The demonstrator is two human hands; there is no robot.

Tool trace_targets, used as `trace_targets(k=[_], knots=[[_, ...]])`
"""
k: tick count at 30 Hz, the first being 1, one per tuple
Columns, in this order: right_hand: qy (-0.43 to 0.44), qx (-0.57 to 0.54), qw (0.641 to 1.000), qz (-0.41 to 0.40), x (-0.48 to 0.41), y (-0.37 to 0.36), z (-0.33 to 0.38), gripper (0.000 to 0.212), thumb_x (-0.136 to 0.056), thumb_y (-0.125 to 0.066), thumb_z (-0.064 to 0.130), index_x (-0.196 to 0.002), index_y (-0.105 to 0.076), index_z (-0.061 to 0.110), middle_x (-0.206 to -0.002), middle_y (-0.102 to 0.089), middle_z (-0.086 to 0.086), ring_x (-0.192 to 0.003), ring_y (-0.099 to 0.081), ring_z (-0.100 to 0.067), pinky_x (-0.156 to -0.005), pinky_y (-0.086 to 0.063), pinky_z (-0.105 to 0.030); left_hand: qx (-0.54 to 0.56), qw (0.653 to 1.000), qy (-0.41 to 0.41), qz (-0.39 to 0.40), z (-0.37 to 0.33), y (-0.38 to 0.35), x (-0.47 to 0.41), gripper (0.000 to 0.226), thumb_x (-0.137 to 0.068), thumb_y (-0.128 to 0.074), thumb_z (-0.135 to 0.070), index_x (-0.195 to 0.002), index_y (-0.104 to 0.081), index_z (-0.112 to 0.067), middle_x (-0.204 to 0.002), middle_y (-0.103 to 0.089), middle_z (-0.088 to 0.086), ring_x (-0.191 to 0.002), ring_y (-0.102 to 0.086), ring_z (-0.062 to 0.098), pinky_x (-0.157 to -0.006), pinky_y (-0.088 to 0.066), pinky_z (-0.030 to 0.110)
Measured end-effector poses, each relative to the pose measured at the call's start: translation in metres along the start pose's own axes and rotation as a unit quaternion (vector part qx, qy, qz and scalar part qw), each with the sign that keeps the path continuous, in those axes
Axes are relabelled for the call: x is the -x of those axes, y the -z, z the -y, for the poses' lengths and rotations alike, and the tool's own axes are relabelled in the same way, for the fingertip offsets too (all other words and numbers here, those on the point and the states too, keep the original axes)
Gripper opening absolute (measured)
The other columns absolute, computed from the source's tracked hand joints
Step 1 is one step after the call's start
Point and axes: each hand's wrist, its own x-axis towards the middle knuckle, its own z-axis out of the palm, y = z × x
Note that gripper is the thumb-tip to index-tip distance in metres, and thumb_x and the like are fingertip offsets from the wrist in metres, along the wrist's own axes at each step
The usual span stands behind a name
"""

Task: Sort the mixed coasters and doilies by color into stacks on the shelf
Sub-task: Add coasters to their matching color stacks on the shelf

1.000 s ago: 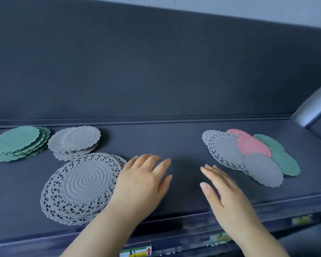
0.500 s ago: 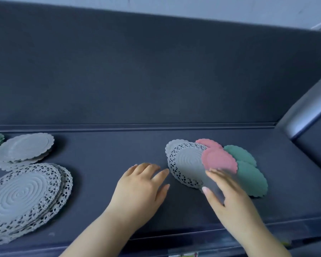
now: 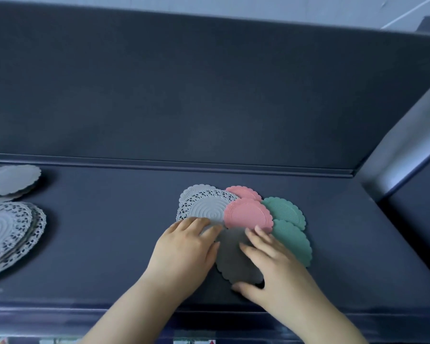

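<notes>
**Grey coaster sits under the right grip; its stack lies far left**

The grey coaster [image 3: 233, 259] lies flat on the shelf [image 3: 109, 244], at the near end of the mixed pile and between the two hands. The right grip [image 3: 276, 266] is on it. Its fingers [image 3: 257, 230] are spread and laid fairly flat across the top, reaching to the edge of the pink coaster [image 3: 248, 214], and its thumb is at the near rim. I cannot tell whether the thumb has got under that rim.

The left grip [image 3: 184, 247] is spread flat just to the left, with its fingertips on the near edge of the lace doily [image 3: 204, 209]. It pinches nothing.

The green coasters [image 3: 292, 240] fan out to the right of the right grip.

The grey stack [image 3: 10, 180] is well apart at the far left, behind the lace stack [image 3: 8, 234] and beyond the left grip. The coaster would probably have to travel leftward past that hand, so a hand-over looks likely. The coaster is round and has no long axis to mind. Its far edge meets the pink coaster, so dragging it could disturb the pile. Lifting it from the near rim seems safer.
</notes>
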Motion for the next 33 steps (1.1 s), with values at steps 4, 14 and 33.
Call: trace_targets(k=[4, 14, 33], knots=[[0.058, 0.026, 0.995, -0.082, 0.0, -0.005, -0.003, 0.05, -0.072, -0.042, 0.055, -0.098, -0.071, 0.024, -0.114, -0.067, -0.001, -0.111, -0.06, -0.023, -0.092, -0.04, -0.028, -0.019, 0.999, 0.037, -0.014, 0.002, 0.006, -0.001, 0.034, -0.08, -0.04, -0.034, -0.091, -0.072, -0.026, -0.092, -0.068, -0.009, -0.081, -0.066, 0.015, -0.067, -0.052, 0.025], [0.009, 0.034, 0.957, -0.286, -0.002, 0.009, -0.024, 0.04, -0.093, -0.033, 0.023, -0.068, -0.062, 0.01, -0.052, -0.055, -0.001, -0.04, -0.053, -0.017, -0.032, -0.039, -0.024, -0.054, 0.998, 0.034, -0.018, -0.001, 0.015, -0.008, 0.035, -0.083, -0.038, -0.031, -0.083, -0.073, -0.027, -0.086, -0.068, -0.012, -0.076, -0.067, 0.014, -0.063, -0.053, 0.025], [-0.16, -0.204, 0.898, -0.355, 0.003, 0.015, -0.05, 0.006, -0.084, -0.058, -0.001, -0.088, -0.058, 0.003, -0.058, -0.054, -0.001, -0.049, -0.047, -0.014, -0.047, -0.031, -0.022, -0.025, 0.992, -0.12, 0.005, -0.014, -0.026, -0.046, 0.03, -0.054, -0.082, -0.011, -0.076, -0.064, -0.02, -0.072, -0.065, -0.011, -0.065, -0.066, 0.013, -0.034, -0.04, 0.017]])
